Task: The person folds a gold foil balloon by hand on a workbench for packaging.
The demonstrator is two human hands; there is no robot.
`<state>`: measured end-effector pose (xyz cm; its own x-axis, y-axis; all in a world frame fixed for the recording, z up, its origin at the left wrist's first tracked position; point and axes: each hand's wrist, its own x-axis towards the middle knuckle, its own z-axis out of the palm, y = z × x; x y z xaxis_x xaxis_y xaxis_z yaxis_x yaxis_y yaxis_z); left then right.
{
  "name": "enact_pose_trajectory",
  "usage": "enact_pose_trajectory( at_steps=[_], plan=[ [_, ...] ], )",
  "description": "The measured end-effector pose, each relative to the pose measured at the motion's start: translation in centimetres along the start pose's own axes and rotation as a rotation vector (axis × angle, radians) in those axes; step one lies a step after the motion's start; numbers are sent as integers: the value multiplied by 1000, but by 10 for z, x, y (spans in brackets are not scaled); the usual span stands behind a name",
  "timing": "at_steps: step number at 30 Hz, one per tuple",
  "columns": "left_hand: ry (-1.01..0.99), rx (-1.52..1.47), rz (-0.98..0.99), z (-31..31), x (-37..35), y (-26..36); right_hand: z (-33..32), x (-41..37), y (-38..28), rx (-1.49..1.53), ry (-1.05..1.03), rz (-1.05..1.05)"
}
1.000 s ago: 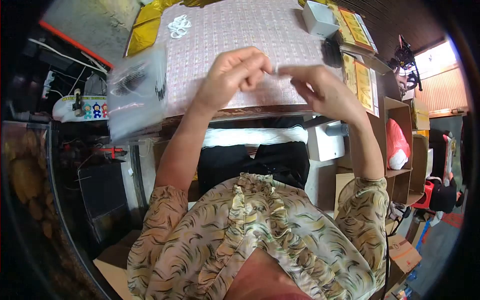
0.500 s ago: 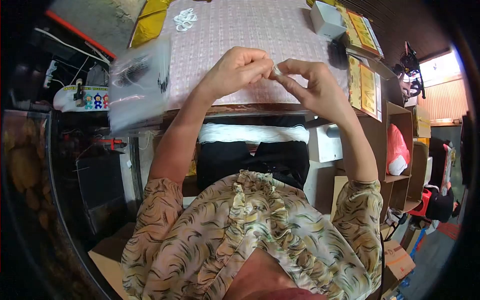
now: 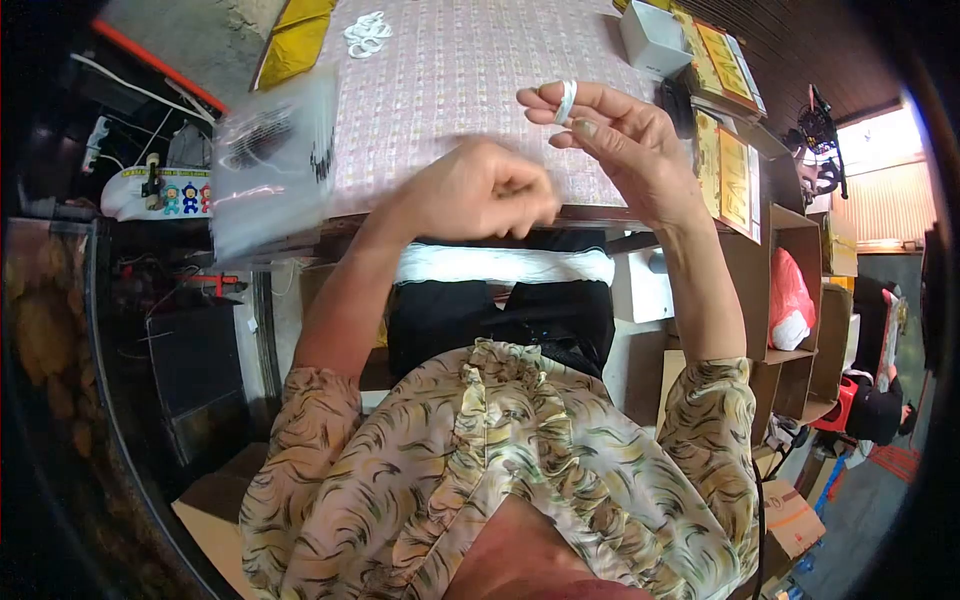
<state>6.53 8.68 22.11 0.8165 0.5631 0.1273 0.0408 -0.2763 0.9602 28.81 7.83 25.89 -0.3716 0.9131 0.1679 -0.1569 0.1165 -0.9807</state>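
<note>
Pink-patterned worktop (image 3: 450, 70) lay below right hand (image 3: 625, 150) pinching white ring (image 3: 566, 101) aloft, clear of it, left hand (image 3: 480, 190) curled closed at 8 o'clock.

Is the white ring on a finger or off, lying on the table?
On: the white ring wraps around a finger of the right hand, which is raised above the table.

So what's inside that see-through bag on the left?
Through the clear plastic bag you can see small black pieces, bunched near its top and right edge. The bag is blurred, so what they are is unclear, and whatever lies under it is hidden.
</note>
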Motion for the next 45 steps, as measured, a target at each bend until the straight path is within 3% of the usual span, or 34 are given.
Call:
enact_pose_trajectory(
  at_steps=[1,3,5,7,8,16,21,23,33,37,39,41,43,45],
  plan=[
    [0,0,2,-1,-4,5,-3,0,0,-2,0,-1],
    [339,221,212,-7,-11,20,-12,0,4,-13,-120,50],
    [406,229,156,-16,-3,29,-9,-2,2,-7,-134,74],
    [550,329,461,-13,12,34,-5,-4,2,0,-164,97],
    [461,257,408,-14,11,37,-6,-4,0,-60,-166,110],
    [405,46,333,-4,2,34,0,-8,-25,-83,-222,221],
    [477,145,359,-8,0,33,0,3,-31,-63,-257,276],
    [410,259,391,-14,-1,31,3,7,-34,-8,-226,321],
    [372,144,230,-40,-7,29,-3,38,-25,-30,-295,377],
    [331,328,318,-57,-3,25,-2,52,-22,7,-318,393],
    [338,385,336,-70,1,26,2,56,-19,-14,-171,336],
    [379,602,326,-89,3,24,2,63,-10,19,-158,299],
    [391,609,281,-114,4,9,10,74,-7,70,164,-23],
    [415,368,-86,-153,2,-13,-13,93,4,129,219,-103]
  ],
)
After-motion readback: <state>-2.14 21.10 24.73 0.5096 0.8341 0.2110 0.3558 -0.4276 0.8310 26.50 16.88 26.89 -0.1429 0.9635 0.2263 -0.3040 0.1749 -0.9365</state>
